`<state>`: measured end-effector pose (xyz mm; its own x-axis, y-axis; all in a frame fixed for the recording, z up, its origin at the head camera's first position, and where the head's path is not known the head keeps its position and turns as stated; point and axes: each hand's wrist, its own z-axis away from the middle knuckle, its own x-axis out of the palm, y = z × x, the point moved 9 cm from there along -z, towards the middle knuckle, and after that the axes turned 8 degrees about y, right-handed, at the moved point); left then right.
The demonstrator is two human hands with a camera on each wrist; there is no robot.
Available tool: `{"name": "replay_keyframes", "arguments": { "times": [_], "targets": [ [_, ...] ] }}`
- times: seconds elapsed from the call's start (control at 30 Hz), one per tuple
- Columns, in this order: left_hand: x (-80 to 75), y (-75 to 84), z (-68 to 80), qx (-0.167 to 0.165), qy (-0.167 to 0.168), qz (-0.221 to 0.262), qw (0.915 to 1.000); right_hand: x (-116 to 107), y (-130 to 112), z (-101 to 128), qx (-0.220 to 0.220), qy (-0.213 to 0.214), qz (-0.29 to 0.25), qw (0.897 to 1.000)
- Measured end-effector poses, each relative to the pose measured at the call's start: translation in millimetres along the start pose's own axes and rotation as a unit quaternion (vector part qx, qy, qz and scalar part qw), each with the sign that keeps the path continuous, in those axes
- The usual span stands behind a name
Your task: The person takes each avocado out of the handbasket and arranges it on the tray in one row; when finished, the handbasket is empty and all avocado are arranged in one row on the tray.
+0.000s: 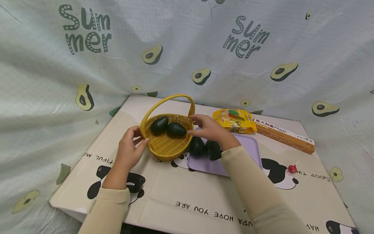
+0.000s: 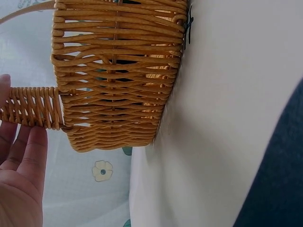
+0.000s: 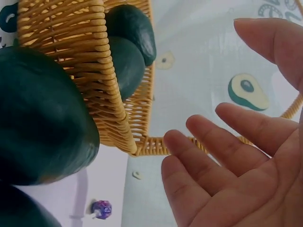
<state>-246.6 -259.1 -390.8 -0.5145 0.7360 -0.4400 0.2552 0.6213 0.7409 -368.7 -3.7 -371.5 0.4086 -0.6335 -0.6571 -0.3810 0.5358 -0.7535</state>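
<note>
Yellow wicker forms the basket (image 1: 166,148), which stands between the fingers of both hands. The left hand (image 1: 128,152) pinches one foot of its arched handle (image 1: 168,98) between thumb and fingers; the right hand (image 1: 208,128) has loosely extended fingers, thumb apart, beside the other foot, contact unclear. Between the fingers, two dark avocados (image 1: 176,130) lie inside; two more avocados (image 1: 197,147) rest on a lilac tray (image 1: 208,166) near the right fingers

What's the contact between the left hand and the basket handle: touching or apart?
Touching. The left wrist view shows the left hand gripping the basket handle, thumb on one edge, fingers against the other.
</note>
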Motion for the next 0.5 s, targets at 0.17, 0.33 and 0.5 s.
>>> {"name": "replay_keyframes", "arguments": {
  "times": [0.17, 0.33, 0.5],
  "targets": [
    [0.1, -1.0, 1.2, -0.002, -0.001, -0.003, 1.0000, 7, 4, -10, 0.016, -0.014, 0.009, 1.000],
    [-0.4, -1.7, 1.6, -0.002, 0.000, -0.002, 1.0000, 14, 4, -19, 0.021, -0.024, 0.018, 0.999],
    [0.0, -1.5, 0.8, -0.003, -0.002, -0.002, 1.0000, 21, 4, -27, 0.030, -0.029, 0.035, 0.999]
  ]
}}
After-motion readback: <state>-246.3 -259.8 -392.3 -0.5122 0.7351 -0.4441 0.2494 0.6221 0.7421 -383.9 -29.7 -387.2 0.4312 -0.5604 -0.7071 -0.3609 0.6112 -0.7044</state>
